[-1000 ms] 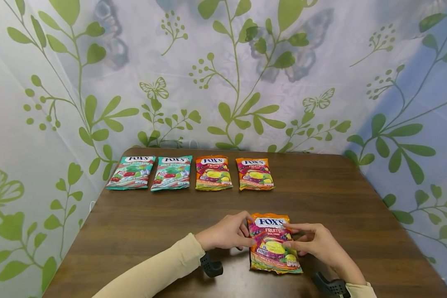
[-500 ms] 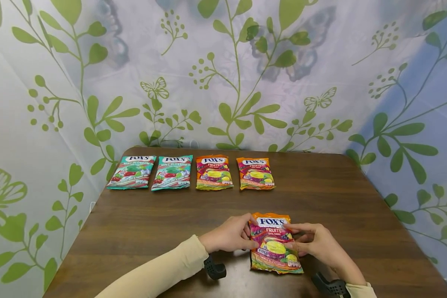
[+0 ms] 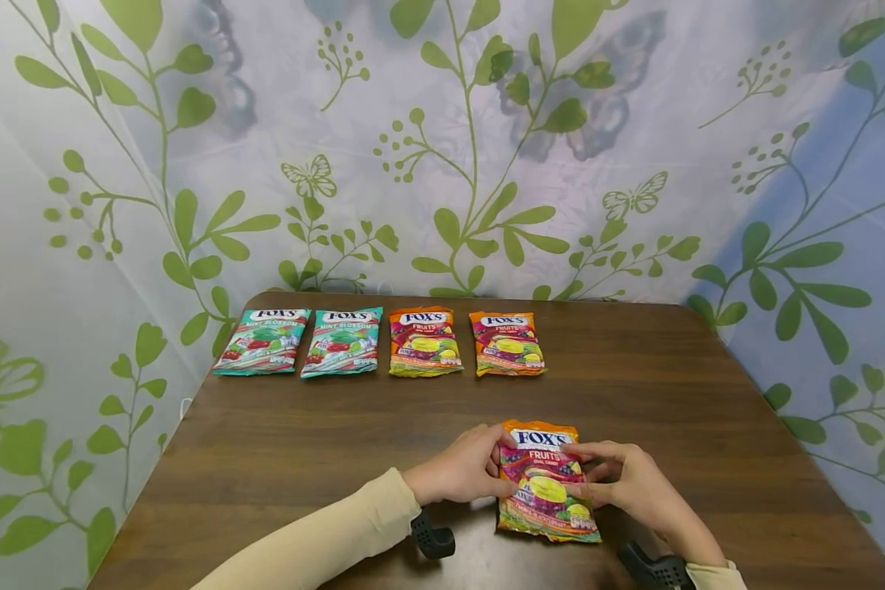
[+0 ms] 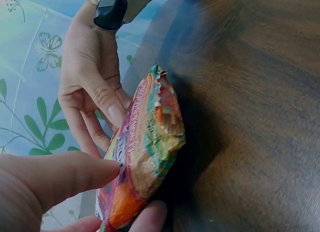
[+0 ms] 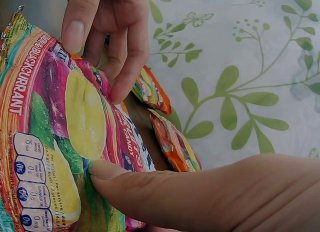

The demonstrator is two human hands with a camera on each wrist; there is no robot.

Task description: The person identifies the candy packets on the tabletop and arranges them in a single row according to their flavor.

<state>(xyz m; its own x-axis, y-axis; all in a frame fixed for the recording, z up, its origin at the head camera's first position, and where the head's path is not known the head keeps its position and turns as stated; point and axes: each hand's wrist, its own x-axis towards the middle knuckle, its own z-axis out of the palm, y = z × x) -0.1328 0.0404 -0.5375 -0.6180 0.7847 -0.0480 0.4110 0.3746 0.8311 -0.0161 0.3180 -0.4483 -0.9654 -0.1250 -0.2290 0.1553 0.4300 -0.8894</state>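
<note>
An orange and purple bag of Fox's Fruits candy (image 3: pixel 542 479) is at the front of the table, between the two hands. My left hand (image 3: pixel 463 467) pinches its left edge; in the left wrist view the thumb (image 4: pixel 75 174) lies on the printed face and a fingertip shows on the other side. My right hand (image 3: pixel 634 483) holds the opposite edge, thumb (image 5: pixel 150 184) on the front, as the right wrist view shows. Its other fingers are partly hidden behind the bag. Seen from the left wrist, the bag is tilted, with a shadow on the wood beside it.
Along the back of the brown table (image 3: pixel 324 434) lie two teal Mint Blossom bags (image 3: pixel 261 342) and two orange Fruits bags, the left one (image 3: pixel 424 342) and the right one (image 3: pixel 509 344), in a row. A leaf-patterned curtain (image 3: pixel 442 147) hangs behind and at both sides.
My left hand has shifted slightly to the right along with the bag's upper left edge. The right hand stays nearly where it was, and the back row is unchanged.
</note>
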